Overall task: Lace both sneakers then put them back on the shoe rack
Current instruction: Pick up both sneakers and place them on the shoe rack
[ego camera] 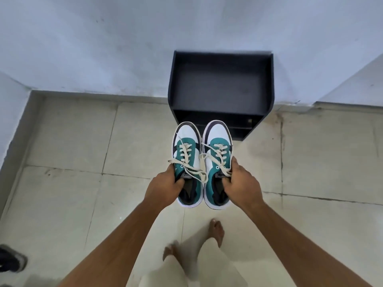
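Two white, teal and black sneakers hang side by side in the air, toes pointing away from me. My left hand (165, 184) grips the left sneaker (186, 146) at its collar, fingers inside the opening. My right hand (240, 183) holds the right sneaker (218, 139) the same way. Both carry cream laces threaded through the eyelets, with loose ends trailing across the tongues. Just beyond the toes stands the black shoe rack (220, 85) against the wall, its top tray bare and lower shelves partly hidden behind the shoes.
Beige tiled floor (72, 141) spreads around the rack. A pale wall (103, 38) runs behind it. My bare feet (216, 230) and light trousers show below. A dark shoe (12, 259) lies at the bottom left edge.
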